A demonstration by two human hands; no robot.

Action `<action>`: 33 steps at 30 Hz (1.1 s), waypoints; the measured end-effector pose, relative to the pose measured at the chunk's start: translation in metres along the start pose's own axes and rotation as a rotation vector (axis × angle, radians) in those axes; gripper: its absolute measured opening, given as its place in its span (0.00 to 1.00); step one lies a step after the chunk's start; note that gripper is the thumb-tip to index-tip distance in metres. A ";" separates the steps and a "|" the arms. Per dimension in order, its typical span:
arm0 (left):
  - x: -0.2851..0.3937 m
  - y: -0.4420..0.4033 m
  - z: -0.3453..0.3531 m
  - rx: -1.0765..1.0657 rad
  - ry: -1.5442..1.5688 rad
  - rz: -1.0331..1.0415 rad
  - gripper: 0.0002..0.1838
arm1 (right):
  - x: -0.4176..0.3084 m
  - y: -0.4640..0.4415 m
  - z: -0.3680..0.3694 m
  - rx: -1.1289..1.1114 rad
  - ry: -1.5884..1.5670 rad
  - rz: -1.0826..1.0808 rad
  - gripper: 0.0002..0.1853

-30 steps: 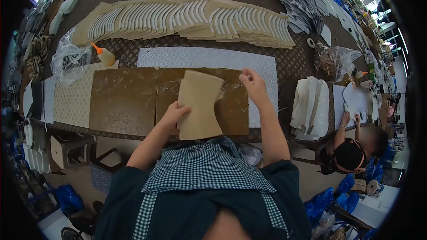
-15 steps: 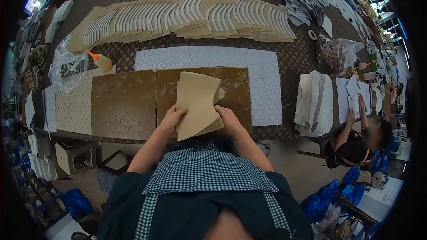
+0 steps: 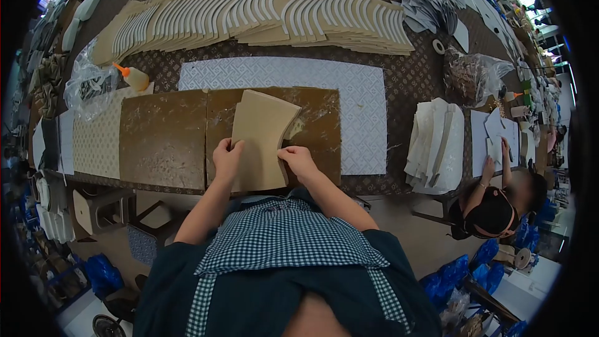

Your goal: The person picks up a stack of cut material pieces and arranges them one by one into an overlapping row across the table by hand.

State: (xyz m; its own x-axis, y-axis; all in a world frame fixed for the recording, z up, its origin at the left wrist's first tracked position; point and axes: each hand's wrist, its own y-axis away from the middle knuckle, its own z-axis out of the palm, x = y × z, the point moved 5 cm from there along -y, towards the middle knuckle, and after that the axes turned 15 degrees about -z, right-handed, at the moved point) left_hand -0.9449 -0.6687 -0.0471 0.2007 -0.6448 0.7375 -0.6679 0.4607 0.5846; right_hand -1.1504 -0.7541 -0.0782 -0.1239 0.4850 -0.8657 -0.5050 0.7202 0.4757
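A stack of tan, curved-edge cut pieces (image 3: 262, 137) is held over the brown board (image 3: 162, 143) in front of me. My left hand (image 3: 228, 159) grips its left edge, with the thumb on top. On the other side, my right hand (image 3: 298, 161) pinches the inward-curving right edge. The top piece lies smooth and covers those beneath it. Behind the board, a long fanned row of tan pieces with white curved strips (image 3: 249, 15) stretches across the table.
A glue bottle with an orange tip (image 3: 134, 78) lies by a clear plastic bag (image 3: 87, 90) at left. White patterned sheeting (image 3: 365, 118) extends past the board. At right are stacked pale pieces (image 3: 437, 143), a bag of brown bits (image 3: 471, 78) and a co-worker (image 3: 490, 209) handling white pieces.
The stack has shifted slightly left in view and its pieces are more evenly aligned, with fewer loose edges at the lower right. Both hands stay on it. The whole view has shifted a little.
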 end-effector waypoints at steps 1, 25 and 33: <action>0.002 0.001 0.001 0.018 -0.010 0.012 0.14 | -0.002 0.002 -0.001 0.022 -0.017 -0.021 0.10; 0.009 0.012 0.107 -0.208 0.143 0.157 0.17 | -0.043 0.012 -0.133 0.389 0.879 -0.461 0.13; 0.005 0.004 0.107 -0.280 0.179 0.047 0.17 | -0.042 0.016 -0.128 0.444 1.019 -0.447 0.13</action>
State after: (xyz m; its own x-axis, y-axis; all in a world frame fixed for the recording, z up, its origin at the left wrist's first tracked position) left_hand -1.0236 -0.7356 -0.0768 0.3140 -0.5129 0.7990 -0.4619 0.6527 0.6005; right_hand -1.2623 -0.8264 -0.0542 -0.7332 -0.3234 -0.5982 -0.3612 0.9305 -0.0603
